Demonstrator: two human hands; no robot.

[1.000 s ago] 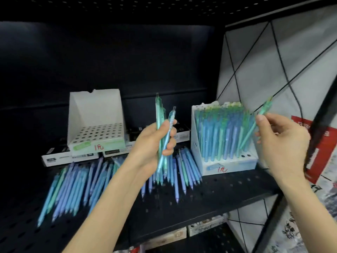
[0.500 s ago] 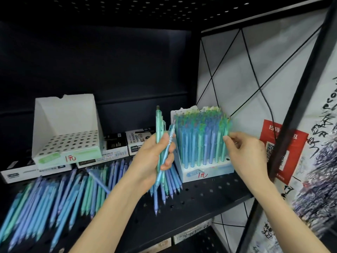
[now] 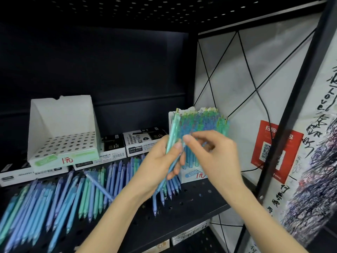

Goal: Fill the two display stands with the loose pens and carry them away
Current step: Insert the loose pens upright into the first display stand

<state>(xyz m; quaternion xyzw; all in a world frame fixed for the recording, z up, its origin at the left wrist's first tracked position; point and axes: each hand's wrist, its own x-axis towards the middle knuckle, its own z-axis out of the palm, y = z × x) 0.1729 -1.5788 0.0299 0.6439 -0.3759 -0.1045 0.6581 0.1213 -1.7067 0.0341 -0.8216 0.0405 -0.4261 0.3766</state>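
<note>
Loose pens [image 3: 73, 194] lay across the shelf [image 3: 191, 199], before the left stand [image 3: 62, 143] and marker boxes [image 3: 138, 143] beside it. Farther right stood the pen-packed right stand [image 3: 193, 175]; before it, the left hand [image 3: 156, 167] and right hand [image 3: 213, 156] met on a bundle of pens [image 3: 173, 128].

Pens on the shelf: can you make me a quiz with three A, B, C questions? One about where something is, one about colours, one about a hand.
1. Where does the empty stand sit?
A) left of the full stand
B) right of it
C) on top of it

2. What colours are the loose pens lying on the shelf?
A) red and orange
B) blue and green
C) black and white

3. What is the left hand doing?
A) resting flat
B) pointing
C) gripping a bundle of pens

Answers: 1 A, its holes are bare and it stands left of the packed one. 2 B, every pen lying there is blue or green. 3 C, its fingers curl round several upright pens.
</note>
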